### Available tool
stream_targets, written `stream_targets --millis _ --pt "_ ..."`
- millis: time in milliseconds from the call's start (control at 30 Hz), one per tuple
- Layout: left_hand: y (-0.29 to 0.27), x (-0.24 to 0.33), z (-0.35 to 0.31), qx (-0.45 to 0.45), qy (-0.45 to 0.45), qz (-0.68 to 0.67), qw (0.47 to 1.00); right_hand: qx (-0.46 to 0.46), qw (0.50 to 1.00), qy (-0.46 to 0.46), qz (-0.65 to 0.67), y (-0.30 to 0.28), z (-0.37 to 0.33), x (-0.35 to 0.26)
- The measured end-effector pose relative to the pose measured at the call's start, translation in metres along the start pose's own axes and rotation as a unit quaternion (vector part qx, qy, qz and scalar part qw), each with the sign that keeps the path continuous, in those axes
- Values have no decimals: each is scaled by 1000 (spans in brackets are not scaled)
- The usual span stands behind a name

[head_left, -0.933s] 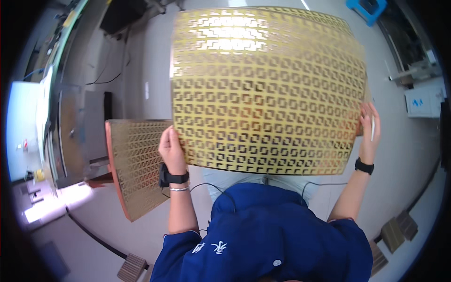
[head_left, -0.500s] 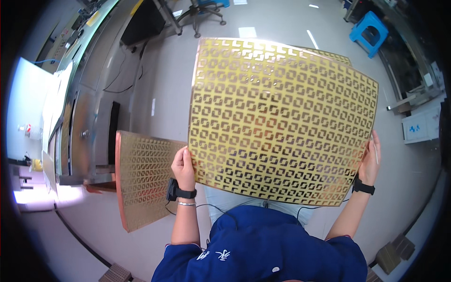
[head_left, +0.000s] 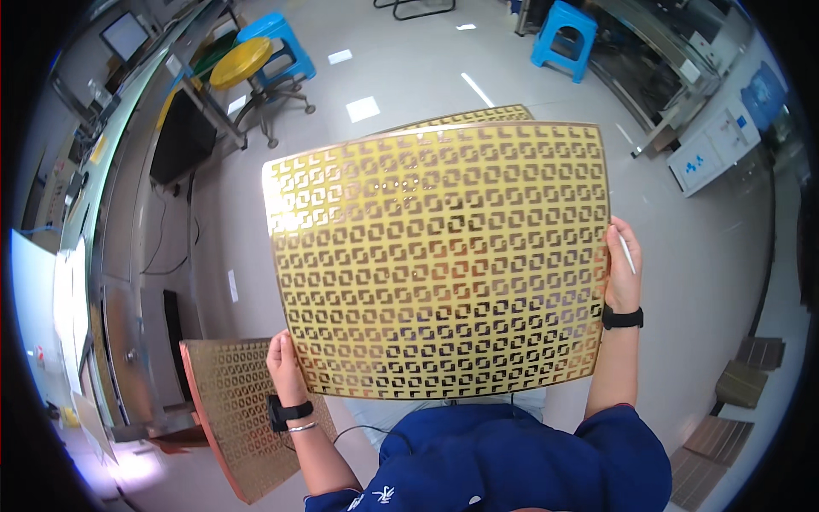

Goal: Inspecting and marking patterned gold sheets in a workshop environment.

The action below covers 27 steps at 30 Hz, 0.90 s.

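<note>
I hold up a large, thin gold sheet (head_left: 439, 260) covered with a repeating pattern of small square cut-outs. My left hand (head_left: 286, 369) grips its lower left corner. My right hand (head_left: 623, 269) grips its right edge and also has a thin white pen-like stick between its fingers. A second sheet's edge (head_left: 478, 115) shows just behind the top of the held one. Both wrists wear black bands.
A similar gold patterned panel with an orange rim (head_left: 235, 410) leans at lower left beside a metal bench (head_left: 128, 282). Blue stools (head_left: 567, 30), a yellow-topped stool (head_left: 243, 60) and a white machine (head_left: 717, 141) stand on the grey floor. Brown panels (head_left: 738, 410) lie at lower right.
The held sheet has swung lower and to the right in view and looks larger. My hands keep the same grip on its edges. More of the floor and stools beyond shows.
</note>
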<state>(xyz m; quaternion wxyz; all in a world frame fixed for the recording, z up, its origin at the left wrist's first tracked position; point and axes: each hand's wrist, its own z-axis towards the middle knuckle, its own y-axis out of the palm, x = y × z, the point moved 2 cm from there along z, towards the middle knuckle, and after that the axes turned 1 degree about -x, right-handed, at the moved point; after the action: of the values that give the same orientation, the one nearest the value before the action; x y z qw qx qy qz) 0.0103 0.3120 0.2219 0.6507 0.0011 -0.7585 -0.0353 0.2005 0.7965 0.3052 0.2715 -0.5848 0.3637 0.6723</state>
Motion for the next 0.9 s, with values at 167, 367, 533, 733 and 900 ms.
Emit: stream_targets --millis 167,367,533,733,900 --pt "4 32 28 -63 12 47 997 2 1000 -7 7 0 -2 -5" --pt "38 69 54 -69 17 27 997 12 1000 -4 19 3 -5 -7" --pt "22 79 59 -83 6 -61 995 -14 999 -33 35 7 -3 -20" --pt "36 181 13 -78 226 -183 954 -1 987 -158 33 3 20 -91" --pt "31 193 19 -89 342 -207 912 74 944 -311 88 -8 44 -108"
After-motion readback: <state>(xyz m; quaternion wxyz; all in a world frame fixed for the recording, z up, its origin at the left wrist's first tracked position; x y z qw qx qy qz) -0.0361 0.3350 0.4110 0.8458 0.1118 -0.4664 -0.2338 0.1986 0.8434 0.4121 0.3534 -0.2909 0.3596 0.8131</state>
